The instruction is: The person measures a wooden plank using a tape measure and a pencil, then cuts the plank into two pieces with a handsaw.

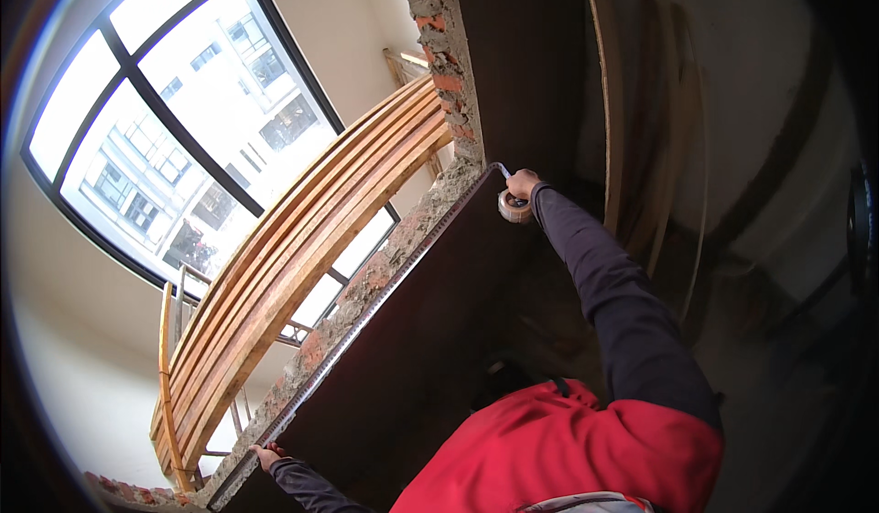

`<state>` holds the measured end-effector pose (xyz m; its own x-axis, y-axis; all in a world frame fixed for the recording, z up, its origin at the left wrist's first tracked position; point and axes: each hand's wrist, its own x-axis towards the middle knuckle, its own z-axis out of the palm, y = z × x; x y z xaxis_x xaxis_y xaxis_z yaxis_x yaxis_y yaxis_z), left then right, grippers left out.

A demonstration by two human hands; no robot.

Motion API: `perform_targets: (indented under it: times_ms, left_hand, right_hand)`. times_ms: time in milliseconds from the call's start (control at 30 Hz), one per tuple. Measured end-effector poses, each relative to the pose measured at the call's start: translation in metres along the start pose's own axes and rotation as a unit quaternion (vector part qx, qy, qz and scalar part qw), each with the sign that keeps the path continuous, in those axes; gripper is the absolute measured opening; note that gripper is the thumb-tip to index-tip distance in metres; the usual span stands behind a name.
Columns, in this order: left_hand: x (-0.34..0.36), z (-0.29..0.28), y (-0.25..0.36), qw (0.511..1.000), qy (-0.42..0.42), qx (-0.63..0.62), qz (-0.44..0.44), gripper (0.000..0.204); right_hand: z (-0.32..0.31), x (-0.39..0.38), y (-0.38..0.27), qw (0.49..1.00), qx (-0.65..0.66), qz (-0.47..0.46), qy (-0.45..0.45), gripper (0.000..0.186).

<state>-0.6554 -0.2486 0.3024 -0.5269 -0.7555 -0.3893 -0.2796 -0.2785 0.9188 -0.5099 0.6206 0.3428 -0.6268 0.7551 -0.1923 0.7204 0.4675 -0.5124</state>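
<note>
A tape measure's pale blade (371, 310) runs along the edge of a rough, broken brick-and-mortar wall (341, 316). At the far upper end of the edge, my right hand (523, 183) is closed on the tape measure, whose round case (514, 206) shows just below the fingers. The blade bends over near that hand. Toward the lower left, my left hand (269, 456) pinches the blade against the wall edge, its fingertips partly hidden. Both dark-sleeved arms reach out from my red vest (549, 444).
Several long timber boards (302, 275) lie stacked beyond the wall edge, before a large black-framed window (183, 119). A ragged brick column (446, 64) rises at the far end. More boards (673, 129) lean in the dark area at right.
</note>
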Motion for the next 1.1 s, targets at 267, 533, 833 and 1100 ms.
perform_targets:
  times_ms: [267,533,833,1100]
  left_hand:
    - [0.009,0.008,0.004,0.999,-0.009,0.052,-0.014,0.059]
    - [-0.006,0.024,-0.001,0.996,0.002,0.085,-0.007,0.06]
    - [0.012,0.02,0.006,0.992,-0.022,0.123,0.001,0.065]
    - [0.002,0.026,-0.006,0.991,-0.013,0.133,-0.009,0.063]
  right_hand:
    - [0.016,0.053,0.018,0.998,-0.027,-0.03,0.043,0.038]
    - [0.015,0.065,0.036,0.988,-0.131,-0.075,0.014,0.035]
    - [0.0,0.037,0.023,0.978,-0.175,-0.112,0.005,0.034]
    - [-0.007,0.024,0.015,0.937,-0.298,-0.182,-0.01,0.031]
